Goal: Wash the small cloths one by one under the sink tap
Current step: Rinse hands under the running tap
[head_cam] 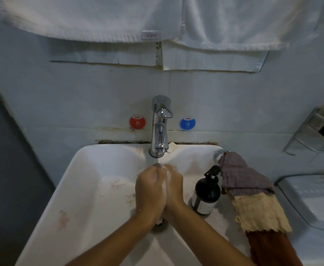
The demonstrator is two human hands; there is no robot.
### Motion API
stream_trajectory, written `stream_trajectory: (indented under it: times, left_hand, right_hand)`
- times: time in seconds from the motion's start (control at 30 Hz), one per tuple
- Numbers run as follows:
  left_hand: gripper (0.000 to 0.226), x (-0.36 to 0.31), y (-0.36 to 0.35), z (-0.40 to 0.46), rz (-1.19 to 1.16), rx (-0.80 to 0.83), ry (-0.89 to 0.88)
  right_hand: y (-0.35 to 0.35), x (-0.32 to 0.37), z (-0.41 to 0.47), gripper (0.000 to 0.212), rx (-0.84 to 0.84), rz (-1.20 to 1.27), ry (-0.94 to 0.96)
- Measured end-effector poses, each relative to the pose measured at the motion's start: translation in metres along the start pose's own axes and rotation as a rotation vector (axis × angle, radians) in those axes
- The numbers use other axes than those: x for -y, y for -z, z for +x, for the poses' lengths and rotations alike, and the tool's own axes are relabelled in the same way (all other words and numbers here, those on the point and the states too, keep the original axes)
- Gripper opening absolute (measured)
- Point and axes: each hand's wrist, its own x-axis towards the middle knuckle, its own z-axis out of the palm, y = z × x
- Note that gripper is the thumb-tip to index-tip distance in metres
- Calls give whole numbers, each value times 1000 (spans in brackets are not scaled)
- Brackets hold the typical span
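Observation:
My left hand (150,191) and my right hand (173,186) are pressed palm to palm under the chrome tap (160,127), over the white sink (84,169). White foam sits between them, and no cloth shows in either hand. Water runs from the spout onto my fingertips. Small cloths lie draped in a row along the sink's right rim: a purple cloth (242,173) farthest, a cream cloth (259,212) in the middle, a rust-brown cloth (268,246) nearest. A pale blue-grey cloth corner (218,153) peeks out beyond the purple one.
A dark pump bottle (207,192) stands on the rim between my right hand and the cloths. White towels (99,18) hang above. A wire rack (315,135) is on the right wall, with a white appliance (311,200) below it. The drain (158,225) lies under my wrists.

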Motion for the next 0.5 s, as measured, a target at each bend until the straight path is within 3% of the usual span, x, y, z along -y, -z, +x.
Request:
stream_trajectory:
  times: [0.07, 0.13, 0.33, 0.4, 0.5]
  left_hand:
    - [31, 8, 4, 12, 142, -56, -29]
    - [32, 9, 10, 21, 215, -13, 13]
    - [32, 10, -1, 3, 68, 35, 33]
    - [33, 14, -5, 12, 19, 100, 129]
    - [40, 7, 2, 18, 56, 76, 157]
  right_hand:
    - [-2, 3, -13, 38, -26, -5, 94]
    - [-4, 4, -25, 42, -84, 21, 225]
    - [4, -8, 0, 23, -45, 52, -26]
    - [1, -9, -9, 33, -48, 118, 27]
    - [-7, -5, -17, 40, -55, 87, 110]
